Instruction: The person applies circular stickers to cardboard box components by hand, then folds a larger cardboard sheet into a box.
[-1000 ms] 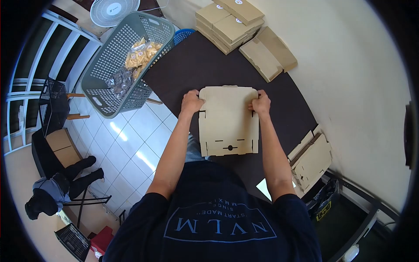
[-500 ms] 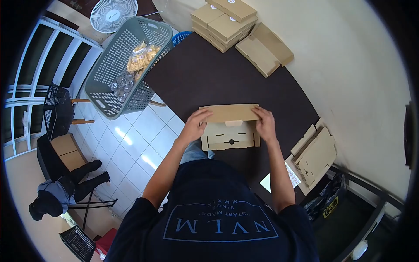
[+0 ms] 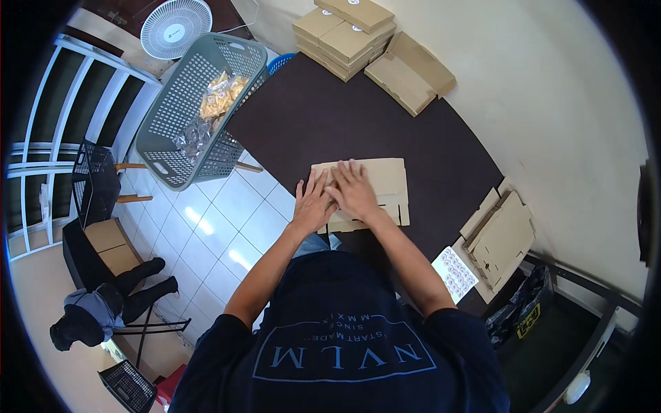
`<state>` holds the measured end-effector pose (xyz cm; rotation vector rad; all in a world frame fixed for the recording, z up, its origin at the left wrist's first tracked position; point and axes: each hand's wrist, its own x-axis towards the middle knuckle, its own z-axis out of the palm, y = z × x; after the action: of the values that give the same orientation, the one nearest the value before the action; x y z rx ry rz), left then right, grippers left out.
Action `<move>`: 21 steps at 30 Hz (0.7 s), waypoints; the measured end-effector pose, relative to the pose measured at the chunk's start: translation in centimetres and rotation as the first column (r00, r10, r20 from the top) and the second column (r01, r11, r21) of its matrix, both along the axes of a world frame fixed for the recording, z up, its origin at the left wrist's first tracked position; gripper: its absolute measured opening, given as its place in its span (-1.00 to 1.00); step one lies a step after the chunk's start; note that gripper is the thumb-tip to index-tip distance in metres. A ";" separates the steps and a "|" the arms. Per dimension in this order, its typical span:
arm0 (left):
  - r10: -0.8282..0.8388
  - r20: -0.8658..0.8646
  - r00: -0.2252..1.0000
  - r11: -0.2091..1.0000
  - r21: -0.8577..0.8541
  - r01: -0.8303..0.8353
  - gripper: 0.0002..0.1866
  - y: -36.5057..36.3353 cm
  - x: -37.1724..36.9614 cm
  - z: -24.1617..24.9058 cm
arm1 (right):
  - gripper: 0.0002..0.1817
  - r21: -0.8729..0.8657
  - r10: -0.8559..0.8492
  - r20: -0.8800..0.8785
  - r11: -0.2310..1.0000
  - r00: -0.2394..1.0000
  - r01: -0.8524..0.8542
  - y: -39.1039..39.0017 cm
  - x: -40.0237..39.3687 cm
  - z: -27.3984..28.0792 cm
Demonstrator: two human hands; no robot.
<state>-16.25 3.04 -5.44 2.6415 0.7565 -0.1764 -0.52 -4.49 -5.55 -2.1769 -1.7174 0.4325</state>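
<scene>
A flat piece of brown cardboard [image 3: 387, 180] with slots and tabs lies on the dark table [image 3: 310, 110], near the edge closest to my body. My left hand [image 3: 314, 205] rests on its left part with the fingers spread. Beside it, my right hand [image 3: 355, 194] presses flat on the cardboard's middle, fingers apart and pointing away from me. The two hands touch or nearly touch. Neither hand grips anything.
Stacked closed boxes [image 3: 344, 34] and an open box [image 3: 411, 72] stand at the far side. Flat cardboard pieces [image 3: 501, 237] and a sticker sheet [image 3: 454, 274] lie right. A grey basket [image 3: 162, 120] holds bagged items. Another person [image 3: 103, 306] is at lower left.
The cardboard flap that was raised between both hands now lies flat. My right hand has moved left from the right edge to the middle. Both hands went from holding the flap to lying open.
</scene>
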 end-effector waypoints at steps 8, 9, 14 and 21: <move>0.042 0.056 0.998 0.998 0.033 -0.044 -0.30 -0.4 0.3 0.0 | -0.28 -0.029 -0.020 0.155 0.999 0.988 0.025 -1.5 2.5 -1.8; 0.047 0.074 0.996 0.998 0.039 -0.050 -0.31 -0.5 0.2 -0.1 | -0.27 -0.031 -0.053 0.193 0.998 0.980 0.060 -1.8 3.1 -1.8; 0.057 0.072 0.996 0.998 0.012 -0.058 -0.28 -0.3 0.3 0.5 | -0.28 -0.123 -0.112 0.270 0.981 0.956 0.150 -4.0 8.4 -0.8; -0.046 0.098 0.994 0.997 -0.056 0.052 -0.13 2.5 3.9 3.5 | -0.40 -0.011 -0.170 0.023 0.985 0.985 0.170 -5.0 9.2 5.6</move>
<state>-12.39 5.55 -1.91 2.5939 0.6460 -0.0822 8.68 -9.51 0.07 -2.3221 -1.5270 0.3767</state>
